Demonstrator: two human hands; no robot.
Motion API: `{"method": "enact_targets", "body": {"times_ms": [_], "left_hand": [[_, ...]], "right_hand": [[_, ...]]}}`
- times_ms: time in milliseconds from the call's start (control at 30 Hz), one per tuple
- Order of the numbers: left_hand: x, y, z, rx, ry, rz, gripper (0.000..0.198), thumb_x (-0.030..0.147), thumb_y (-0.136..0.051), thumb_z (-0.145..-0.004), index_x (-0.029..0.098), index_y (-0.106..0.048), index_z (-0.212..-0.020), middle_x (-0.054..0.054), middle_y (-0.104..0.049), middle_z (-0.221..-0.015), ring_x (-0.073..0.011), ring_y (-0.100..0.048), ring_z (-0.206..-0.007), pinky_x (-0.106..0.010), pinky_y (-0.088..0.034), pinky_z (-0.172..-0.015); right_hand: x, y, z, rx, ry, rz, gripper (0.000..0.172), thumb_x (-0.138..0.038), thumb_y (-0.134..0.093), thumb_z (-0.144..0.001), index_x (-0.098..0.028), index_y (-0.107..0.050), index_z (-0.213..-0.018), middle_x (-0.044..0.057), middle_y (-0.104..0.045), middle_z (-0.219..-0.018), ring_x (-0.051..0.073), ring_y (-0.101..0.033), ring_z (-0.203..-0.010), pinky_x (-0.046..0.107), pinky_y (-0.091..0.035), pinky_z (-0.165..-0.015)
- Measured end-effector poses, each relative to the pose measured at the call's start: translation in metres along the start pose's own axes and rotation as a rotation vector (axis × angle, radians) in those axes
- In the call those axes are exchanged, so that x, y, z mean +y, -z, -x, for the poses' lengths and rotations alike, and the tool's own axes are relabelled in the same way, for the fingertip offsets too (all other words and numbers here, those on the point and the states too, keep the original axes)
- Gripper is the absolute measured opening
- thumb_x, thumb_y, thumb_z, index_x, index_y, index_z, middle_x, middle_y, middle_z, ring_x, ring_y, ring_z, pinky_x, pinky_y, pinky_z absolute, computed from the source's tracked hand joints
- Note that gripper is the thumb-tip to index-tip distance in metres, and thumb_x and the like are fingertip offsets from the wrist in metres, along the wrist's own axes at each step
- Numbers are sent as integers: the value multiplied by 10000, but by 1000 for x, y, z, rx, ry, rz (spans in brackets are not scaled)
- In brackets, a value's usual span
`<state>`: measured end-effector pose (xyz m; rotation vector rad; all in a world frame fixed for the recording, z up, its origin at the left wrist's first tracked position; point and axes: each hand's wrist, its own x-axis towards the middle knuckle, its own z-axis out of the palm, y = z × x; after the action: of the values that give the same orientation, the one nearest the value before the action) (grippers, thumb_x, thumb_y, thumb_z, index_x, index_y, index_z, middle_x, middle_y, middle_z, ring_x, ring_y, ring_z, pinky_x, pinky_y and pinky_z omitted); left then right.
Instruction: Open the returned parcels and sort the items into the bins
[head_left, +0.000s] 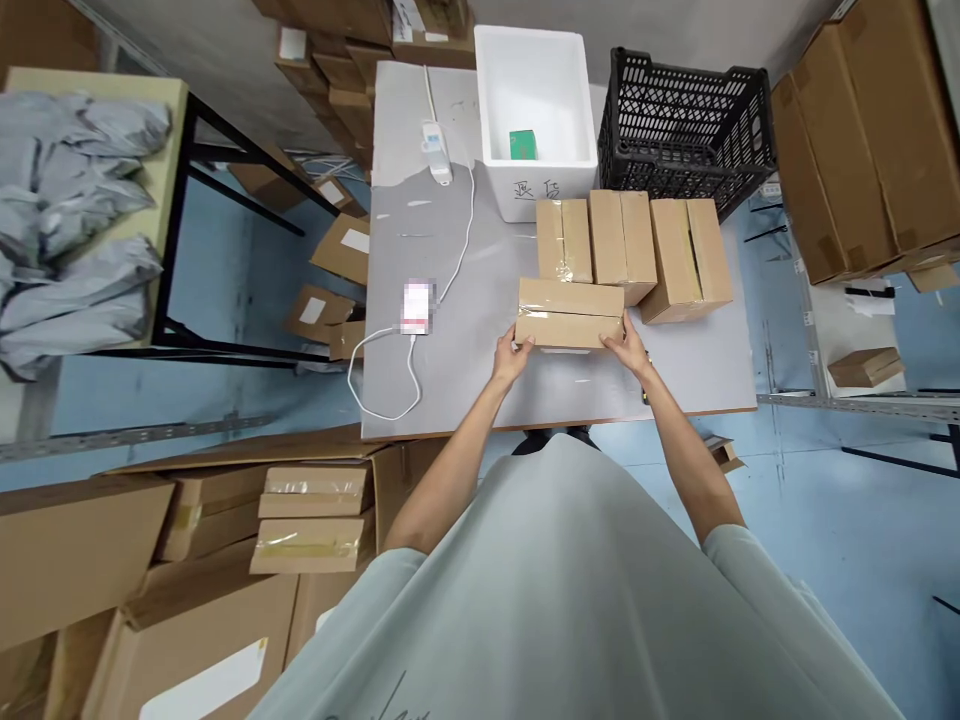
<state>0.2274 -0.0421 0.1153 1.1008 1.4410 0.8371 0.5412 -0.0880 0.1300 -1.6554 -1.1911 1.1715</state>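
A taped cardboard box (570, 314) is between my two hands over the front half of the table. My left hand (513, 355) grips its left end, thumb on the near side. At its right end, my right hand (628, 346) has hold of the near corner. Whether the box rests on the table or is slightly raised, I cannot tell. Just behind it stand a small taped box (564, 240), a second box (622, 240) and a larger box (688, 255) whose top flaps show a narrow gap.
On the grey table (420, 390) lie a phone (416, 307) with white cables and a power strip (436, 152). A white foam bin (536, 185) holding a green box (523, 145) and a black crate (686, 135) stand behind. Large cartons (225, 620) sit at lower left.
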Motion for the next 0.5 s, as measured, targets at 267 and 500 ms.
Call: {"method": "enact_targets", "body": {"times_ms": [267, 500], "left_hand": [[15, 55, 32, 2, -119, -192, 677, 539, -906, -884, 236, -793, -1479, -130, -672, -1321, -341, -686, -1334, -513, -570, -1233], [47, 67, 63, -210, -51, 90, 794, 706, -699, -1005, 327, -617, -1698, -90, -629, -1702, -363, -499, -1658, -497, -530, -1279]], "right_hand": [[-42, 11, 65, 25, -41, -69, 1268, -788, -956, -724, -289, -488, -1792, 116, -644, -1716, 385, -652, -1517, 544, -551, -1298], [-64, 10, 73, 205, -28, -67, 751, -864, -728, -923, -271, -816, -1376, 88, -834, -1354, 319, -746, -1293, 434, -641, -1100]]}}
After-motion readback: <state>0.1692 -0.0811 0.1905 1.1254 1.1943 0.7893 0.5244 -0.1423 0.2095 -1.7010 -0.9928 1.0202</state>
